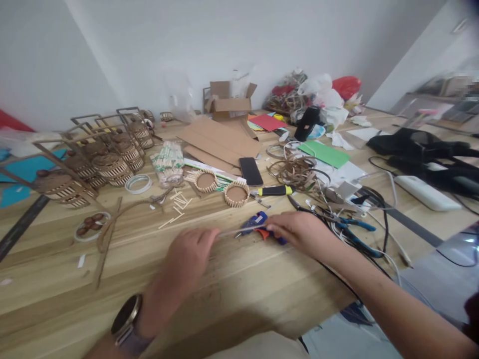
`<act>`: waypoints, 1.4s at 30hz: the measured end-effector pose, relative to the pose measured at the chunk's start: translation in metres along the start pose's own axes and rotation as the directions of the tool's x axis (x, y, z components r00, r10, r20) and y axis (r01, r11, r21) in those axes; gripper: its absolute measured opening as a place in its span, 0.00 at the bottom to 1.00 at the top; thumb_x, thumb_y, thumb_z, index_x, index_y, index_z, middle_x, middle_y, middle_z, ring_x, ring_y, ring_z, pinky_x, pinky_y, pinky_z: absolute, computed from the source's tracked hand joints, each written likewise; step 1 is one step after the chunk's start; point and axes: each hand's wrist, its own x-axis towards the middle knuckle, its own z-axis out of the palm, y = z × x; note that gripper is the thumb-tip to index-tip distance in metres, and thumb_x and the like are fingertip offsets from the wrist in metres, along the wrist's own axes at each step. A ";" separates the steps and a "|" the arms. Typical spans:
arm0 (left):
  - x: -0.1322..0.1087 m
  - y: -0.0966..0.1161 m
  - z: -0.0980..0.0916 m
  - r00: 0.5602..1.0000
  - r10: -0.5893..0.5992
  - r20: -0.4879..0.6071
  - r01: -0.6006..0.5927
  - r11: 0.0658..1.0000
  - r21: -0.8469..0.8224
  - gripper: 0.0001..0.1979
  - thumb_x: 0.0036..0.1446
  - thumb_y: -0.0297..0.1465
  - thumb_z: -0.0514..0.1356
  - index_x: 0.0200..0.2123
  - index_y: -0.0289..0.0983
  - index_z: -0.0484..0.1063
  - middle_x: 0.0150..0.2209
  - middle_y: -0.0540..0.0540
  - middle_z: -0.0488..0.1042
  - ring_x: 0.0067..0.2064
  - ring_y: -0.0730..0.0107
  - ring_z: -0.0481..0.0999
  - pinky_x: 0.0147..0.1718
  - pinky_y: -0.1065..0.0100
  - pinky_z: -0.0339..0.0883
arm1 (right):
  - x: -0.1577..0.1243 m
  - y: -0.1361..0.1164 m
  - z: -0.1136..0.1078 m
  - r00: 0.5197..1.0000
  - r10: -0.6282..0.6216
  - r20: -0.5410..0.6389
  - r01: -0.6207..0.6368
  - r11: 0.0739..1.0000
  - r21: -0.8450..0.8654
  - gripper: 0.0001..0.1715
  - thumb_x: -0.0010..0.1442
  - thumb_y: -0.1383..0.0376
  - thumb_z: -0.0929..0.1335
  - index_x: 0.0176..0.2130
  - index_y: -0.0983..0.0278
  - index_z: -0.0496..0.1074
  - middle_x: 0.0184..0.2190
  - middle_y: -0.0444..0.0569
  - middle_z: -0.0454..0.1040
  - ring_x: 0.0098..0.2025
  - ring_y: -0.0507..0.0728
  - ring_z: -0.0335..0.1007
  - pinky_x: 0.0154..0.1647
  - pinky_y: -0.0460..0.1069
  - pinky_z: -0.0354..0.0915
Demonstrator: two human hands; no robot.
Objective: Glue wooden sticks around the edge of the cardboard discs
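Between my two hands a thin brown strip (239, 230) is stretched level above the front of the table. My left hand (192, 249), with a watch at its wrist, pinches one end of it. The other end is in the closed fingers of my right hand (294, 227). Just behind the strip lies a blue glue gun (254, 222) with an orange trigger, partly covered by my right hand. Two round pieces edged with small sticks, a left ring (205, 181) and a right ring (236, 194), sit farther back. Loose short sticks (179, 202) are scattered to their left.
Several woven lanterns (112, 167) with handles stand at the left. A phone (251, 171), a yellow-black cutter (275, 190) and coiled strips (295, 167) lie in the middle. Pliers (355, 232) and cables are at the right. Cardboard sheets (220, 142) and a box (229, 103) are behind.
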 end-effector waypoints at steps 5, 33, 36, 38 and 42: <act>0.056 -0.045 0.010 0.994 -0.109 0.007 0.107 0.985 0.133 0.12 0.65 0.25 0.50 0.45 0.37 0.73 0.37 0.43 0.79 0.38 0.62 0.78 0.37 0.66 0.69 | 0.047 0.068 -0.019 0.973 0.223 -0.068 -0.224 0.974 -0.022 0.16 0.65 0.61 0.62 0.33 0.63 0.76 0.25 0.47 0.78 0.28 0.55 0.72 0.28 0.46 0.58; 0.146 -0.068 0.058 0.992 0.088 0.090 -0.104 0.974 0.200 0.11 0.64 0.25 0.52 0.39 0.39 0.75 0.39 0.44 0.75 0.50 0.55 0.64 0.49 0.55 0.61 | 0.107 0.142 0.026 0.989 0.149 -0.005 -0.149 0.987 0.058 0.17 0.64 0.62 0.60 0.32 0.63 0.75 0.22 0.47 0.74 0.27 0.55 0.69 0.31 0.46 0.58; 0.142 -0.066 0.060 0.993 0.086 0.085 -0.101 0.976 0.194 0.13 0.64 0.23 0.50 0.46 0.38 0.72 0.43 0.42 0.75 0.51 0.55 0.63 0.50 0.54 0.60 | 0.106 0.144 0.028 0.989 0.146 0.001 -0.146 0.988 0.056 0.18 0.65 0.61 0.60 0.34 0.63 0.76 0.22 0.47 0.74 0.27 0.55 0.68 0.30 0.46 0.58; 0.142 -0.065 0.063 0.994 0.075 0.085 -0.090 0.976 0.197 0.15 0.64 0.23 0.49 0.49 0.38 0.70 0.43 0.41 0.75 0.50 0.54 0.64 0.49 0.54 0.60 | 0.106 0.145 0.029 0.990 0.144 0.007 -0.145 0.988 0.052 0.18 0.65 0.61 0.60 0.34 0.64 0.76 0.22 0.47 0.75 0.27 0.55 0.68 0.30 0.46 0.59; 0.143 -0.062 0.070 0.995 0.040 0.094 -0.058 0.978 0.201 0.17 0.65 0.23 0.48 0.53 0.37 0.68 0.38 0.40 0.75 0.46 0.54 0.66 0.45 0.55 0.61 | 0.105 0.145 0.030 0.990 0.142 0.023 -0.143 0.989 0.041 0.18 0.66 0.61 0.60 0.36 0.64 0.76 0.23 0.47 0.75 0.27 0.55 0.69 0.31 0.46 0.59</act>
